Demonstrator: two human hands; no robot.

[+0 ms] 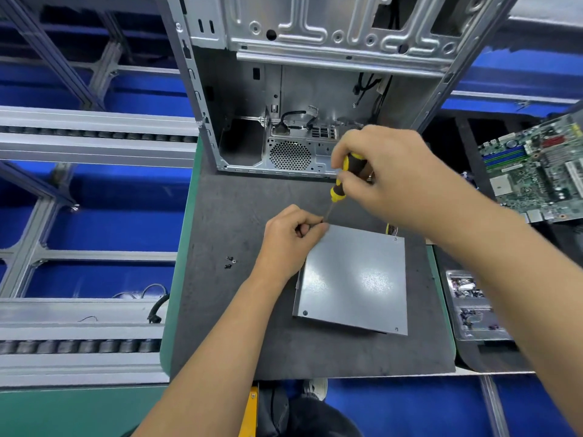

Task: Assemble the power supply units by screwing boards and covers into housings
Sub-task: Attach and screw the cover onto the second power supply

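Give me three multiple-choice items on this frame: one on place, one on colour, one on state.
1. Where do the loose screws lie?
A. on the mat, left of the cover
B. inside the case
C. on the motherboard

2. What colours is the screwdriver handle?
A. red and white
B. yellow and black
C. all blue

3. What is the left hand doing?
A. lying flat and open on the mat
B. pinching at the screwdriver tip, at the cover's corner
C. holding a cable

Answers:
1 A, the screws sit on the dark mat, apart from the cover.
2 B, yellow and black bands show below the right hand.
3 B, its fingers curl at the far left corner.
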